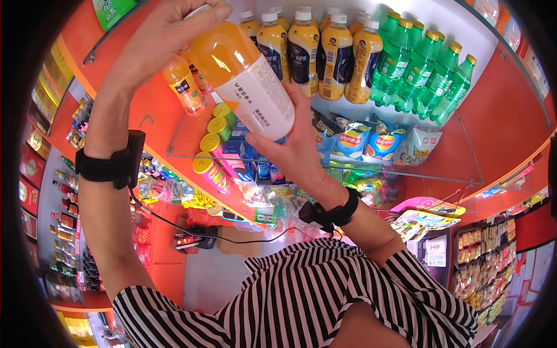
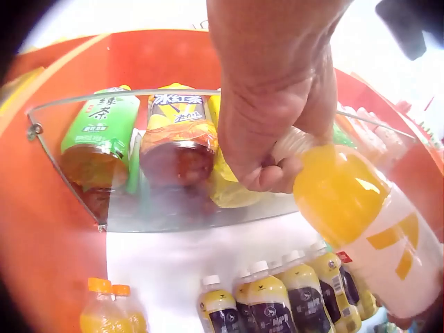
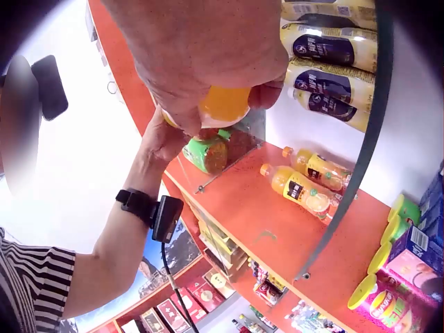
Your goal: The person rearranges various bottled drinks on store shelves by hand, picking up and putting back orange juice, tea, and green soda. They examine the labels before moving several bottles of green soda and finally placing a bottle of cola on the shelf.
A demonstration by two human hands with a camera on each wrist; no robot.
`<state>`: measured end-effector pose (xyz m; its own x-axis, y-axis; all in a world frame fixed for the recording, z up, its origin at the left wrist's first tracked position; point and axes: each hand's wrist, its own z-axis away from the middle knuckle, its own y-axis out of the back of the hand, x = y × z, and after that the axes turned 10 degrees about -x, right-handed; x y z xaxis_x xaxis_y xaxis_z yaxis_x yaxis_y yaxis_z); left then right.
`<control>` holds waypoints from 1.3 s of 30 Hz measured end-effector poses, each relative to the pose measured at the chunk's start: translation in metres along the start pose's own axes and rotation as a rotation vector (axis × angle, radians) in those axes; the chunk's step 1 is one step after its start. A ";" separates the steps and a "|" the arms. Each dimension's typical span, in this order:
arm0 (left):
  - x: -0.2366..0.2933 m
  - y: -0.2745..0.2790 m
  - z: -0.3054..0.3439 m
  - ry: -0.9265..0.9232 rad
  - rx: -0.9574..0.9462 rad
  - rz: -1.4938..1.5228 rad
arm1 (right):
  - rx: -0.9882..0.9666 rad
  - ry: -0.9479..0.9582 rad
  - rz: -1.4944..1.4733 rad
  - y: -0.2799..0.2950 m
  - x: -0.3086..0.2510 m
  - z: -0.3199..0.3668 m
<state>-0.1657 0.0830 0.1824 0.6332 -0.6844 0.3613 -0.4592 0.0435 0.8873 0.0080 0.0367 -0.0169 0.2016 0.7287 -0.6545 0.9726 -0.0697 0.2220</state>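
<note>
- An orange shelving wall fills the head view, with a glass shelf jutting out across the middle.
- A striped shirt shows at the bottom, both bare arms raised towards the shelves.
- A row of yellow drink bottles stands upright at the top, with green soda bottles just beside it on the right.
- The orange juice bottle is held in the air in front of those rows. It is tilted, with its neck up and left and its white-labelled end down and right.
- The left hand has its fingers curled round the bottle's neck. The cap is hidden under them, so it is probably on, though that cannot be told for sure.
- The right hand grips the bottle's lower end, thumb against the label.
- Crisp bags lie by the glass shelf, just right of the right hand.
- Crisp tubes lie stacked below the bottle.
- Two small orange bottles stand just left of it.
- In the left wrist view, a green tea bottle and a red tea bottle sit side by side on a higher glass shelf, behind the knuckles.
</note>
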 end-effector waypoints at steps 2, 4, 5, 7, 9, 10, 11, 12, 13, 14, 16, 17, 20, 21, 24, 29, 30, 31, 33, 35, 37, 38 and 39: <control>0.002 -0.002 -0.003 -0.020 0.001 -0.009 | -0.028 -0.069 -0.219 -0.004 0.005 0.001; 0.005 -0.002 -0.005 -0.043 0.000 -0.018 | -0.010 -0.047 -0.169 -0.005 0.004 0.002; 0.005 0.000 -0.006 -0.041 -0.036 -0.024 | 0.008 -0.024 -0.118 -0.004 0.004 0.003; 0.004 0.002 -0.007 -0.043 -0.078 -0.031 | 0.007 -0.035 -0.093 0.001 0.002 0.003; 0.003 -0.001 -0.005 -0.125 -0.023 -0.015 | 0.003 -0.049 -0.069 0.003 0.002 0.003; 0.003 0.000 -0.004 -0.128 -0.027 -0.015 | -0.006 -0.070 -0.219 0.002 0.003 0.002; 0.005 0.002 -0.003 -0.116 -0.056 0.050 | -0.014 -0.089 -0.368 0.002 0.004 0.002; 0.007 0.004 -0.002 -0.105 -0.088 0.115 | -0.007 -0.090 -0.368 0.004 0.003 0.001; 0.007 0.005 -0.001 -0.111 -0.095 0.111 | -0.083 -0.153 -0.547 0.007 0.000 -0.001; 0.005 0.006 0.000 -0.109 -0.108 0.109 | -0.157 -0.214 -0.726 0.010 -0.001 -0.002; 0.003 0.008 0.004 -0.118 -0.129 0.102 | -0.107 -0.142 -0.523 0.011 -0.004 0.000; 0.000 0.007 0.008 -0.174 -0.140 0.177 | -0.069 -0.078 -0.322 0.012 -0.005 0.002; -0.004 0.003 0.021 -0.200 -0.153 0.327 | 0.180 0.136 0.202 0.021 -0.008 0.001; -0.006 0.001 0.024 -0.163 -0.146 0.407 | 0.186 0.135 0.204 0.023 -0.006 -0.001; -0.013 -0.001 0.027 -0.158 -0.151 0.503 | 0.315 0.330 0.297 0.028 0.001 -0.003; -0.019 -0.004 0.029 -0.177 -0.121 0.595 | 0.393 0.509 0.435 0.032 0.003 -0.006; -0.021 -0.004 0.030 -0.175 -0.115 0.612 | 0.393 0.508 0.437 0.032 0.004 -0.007; -0.023 -0.003 0.029 -0.176 -0.115 0.614 | 0.417 0.533 0.443 0.032 0.005 -0.007; -0.026 -0.003 0.030 -0.176 -0.122 0.641 | 0.438 0.558 0.449 0.032 0.006 -0.008; -0.027 -0.003 0.030 -0.177 -0.111 0.646 | 0.461 0.568 0.470 0.032 0.007 -0.009; -0.028 -0.003 0.030 -0.183 -0.103 0.649 | 0.461 0.559 0.427 0.030 0.008 -0.009; -0.029 -0.003 0.030 -0.187 -0.090 0.642 | 0.463 0.550 0.383 0.030 0.009 -0.009; -0.031 -0.003 0.031 -0.191 -0.077 0.635 | 0.465 0.551 0.386 0.030 0.010 -0.010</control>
<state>-0.2030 0.0815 0.1598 0.1297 -0.6254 0.7694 -0.6562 0.5276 0.5395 0.0379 0.0491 -0.0098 0.5638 0.8175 -0.1171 0.8196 -0.5713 -0.0424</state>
